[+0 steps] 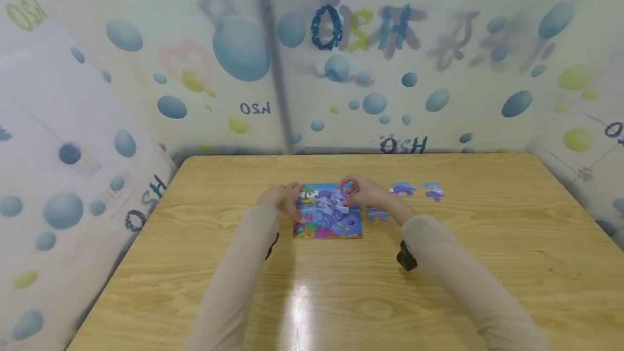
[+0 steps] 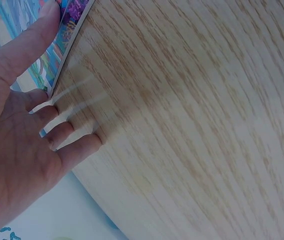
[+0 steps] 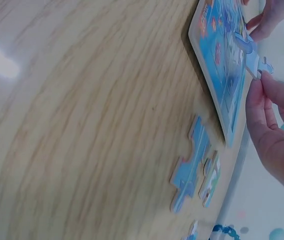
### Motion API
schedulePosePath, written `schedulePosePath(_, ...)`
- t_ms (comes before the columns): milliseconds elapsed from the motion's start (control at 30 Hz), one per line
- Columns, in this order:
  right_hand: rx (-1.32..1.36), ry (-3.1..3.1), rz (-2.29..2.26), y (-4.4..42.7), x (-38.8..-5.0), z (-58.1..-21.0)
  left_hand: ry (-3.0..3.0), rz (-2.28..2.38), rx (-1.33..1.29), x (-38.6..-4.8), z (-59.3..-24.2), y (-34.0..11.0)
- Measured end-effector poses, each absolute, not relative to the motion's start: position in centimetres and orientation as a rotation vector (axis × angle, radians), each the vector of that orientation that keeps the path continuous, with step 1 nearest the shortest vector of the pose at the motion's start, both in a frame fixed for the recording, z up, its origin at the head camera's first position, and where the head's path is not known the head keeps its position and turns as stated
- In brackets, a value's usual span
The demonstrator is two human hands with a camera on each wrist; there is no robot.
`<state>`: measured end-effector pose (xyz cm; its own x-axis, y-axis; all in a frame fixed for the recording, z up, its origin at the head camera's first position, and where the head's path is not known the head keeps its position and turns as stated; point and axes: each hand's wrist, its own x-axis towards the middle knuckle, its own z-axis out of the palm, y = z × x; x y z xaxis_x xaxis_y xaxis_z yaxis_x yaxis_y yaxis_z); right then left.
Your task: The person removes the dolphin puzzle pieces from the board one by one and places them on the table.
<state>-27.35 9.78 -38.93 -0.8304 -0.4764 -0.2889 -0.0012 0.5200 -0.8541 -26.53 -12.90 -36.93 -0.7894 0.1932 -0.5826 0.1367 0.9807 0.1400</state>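
Observation:
A colourful jigsaw board (image 1: 336, 232) with a sea scene lies on the table. My left hand (image 1: 281, 198) holds its left side; in the left wrist view the thumb (image 2: 37, 35) rests on the printed face and the other fingers are bent at the edge and corner. Over the board, my right hand (image 1: 364, 193) pinches a blue-and-white puzzle piece (image 3: 252, 61) between thumb and index finger. That piece is tilted, raised above the board's surface. Part of the board's top right is hidden by the right hand.
Loose puzzle pieces lie to the board's right: a blue one (image 1: 377, 214) close beside it, a purple-and-blue one (image 1: 402, 189) farther off, and another (image 1: 433, 191) beyond. All rest on the wooden table (image 1: 336, 297), backed by a patterned wall covering (image 1: 336, 112).

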Motion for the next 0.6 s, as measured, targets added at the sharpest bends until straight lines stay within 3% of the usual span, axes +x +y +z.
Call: schedulePosePath(600, -0.434, 2.263, -1.249, 15.9, -27.1, -38.2, 2.488, 0.109, 0.248, -26.7, -37.0, -13.0)
